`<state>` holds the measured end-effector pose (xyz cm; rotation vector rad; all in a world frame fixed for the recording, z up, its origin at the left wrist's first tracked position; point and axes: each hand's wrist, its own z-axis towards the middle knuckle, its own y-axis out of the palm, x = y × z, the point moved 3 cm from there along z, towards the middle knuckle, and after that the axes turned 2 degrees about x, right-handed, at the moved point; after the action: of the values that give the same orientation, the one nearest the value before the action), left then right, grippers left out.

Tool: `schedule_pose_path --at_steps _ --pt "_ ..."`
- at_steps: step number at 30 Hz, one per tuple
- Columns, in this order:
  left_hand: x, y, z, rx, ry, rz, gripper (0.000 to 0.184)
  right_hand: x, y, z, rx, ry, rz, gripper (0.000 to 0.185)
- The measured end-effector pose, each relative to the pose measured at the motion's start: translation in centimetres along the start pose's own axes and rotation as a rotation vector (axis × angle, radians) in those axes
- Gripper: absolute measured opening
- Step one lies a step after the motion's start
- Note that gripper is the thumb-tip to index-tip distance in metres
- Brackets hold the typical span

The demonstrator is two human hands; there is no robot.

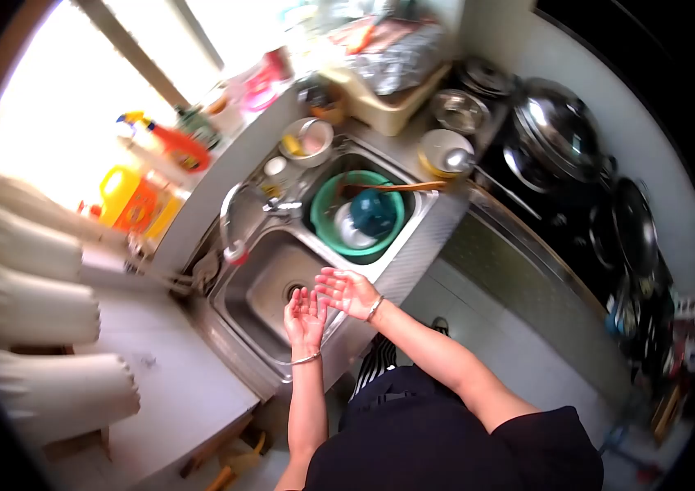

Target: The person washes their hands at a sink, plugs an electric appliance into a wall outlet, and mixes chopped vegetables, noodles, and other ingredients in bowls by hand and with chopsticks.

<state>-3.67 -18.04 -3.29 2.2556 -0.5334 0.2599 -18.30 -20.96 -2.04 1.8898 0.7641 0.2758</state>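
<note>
Both palms face up over the near edge of the left sink basin [261,274]. My left hand [305,317] has its fingers stretched out and holds nothing. Beside it, my right hand [347,292] is also flat with nothing in it, and the two hands are close together at the fingers. A bracelet circles each wrist. The curved faucet [229,217] arches over the basin, its spout end to the left of my hands. In the other basin sits a green tub [323,200] holding a dark teal bowl [373,214], a white dish [349,233] and a wooden-handled utensil [413,186].
On the windowsill stand a red spray bottle [180,147] and a yellow-and-orange detergent jug [126,200]. A white bowl [319,155] is behind the sink. At right, a large steel pot [556,127] and a dark pan [634,225] stand by the stove. A white counter [159,352] lies left.
</note>
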Motion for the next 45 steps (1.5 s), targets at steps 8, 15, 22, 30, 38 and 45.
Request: schedule_pose_path --at_steps 8,15,22,30,38,45 --pt "-13.9 9.1 -3.1 -0.428 -0.22 0.196 0.032 -6.7 -4.7 -12.0 -0.075 -0.311 0.196 0.031" --pt "-31.6 11.4 -10.0 -0.538 -0.514 0.257 0.033 -11.1 -13.4 -28.6 -0.01 -0.605 0.355 0.03" --pt "-44.8 10.8 -16.0 -0.507 -0.741 0.386 0.026 -12.1 -20.5 -41.4 0.096 -0.842 0.538 0.027" --pt "-56.8 9.5 -20.3 -0.565 -1.032 0.599 0.025 -10.6 -27.3 -51.2 0.223 -1.157 0.714 0.024" --pt "-67.5 10.0 -27.1 -0.611 -1.032 0.671 0.031 -13.3 -31.8 -62.3 0.115 -1.286 0.776 0.023" --pt "-77.4 10.3 -33.8 -0.621 -0.994 0.575 0.033 -16.5 -36.6 -73.3 0.071 -1.245 0.745 0.024"
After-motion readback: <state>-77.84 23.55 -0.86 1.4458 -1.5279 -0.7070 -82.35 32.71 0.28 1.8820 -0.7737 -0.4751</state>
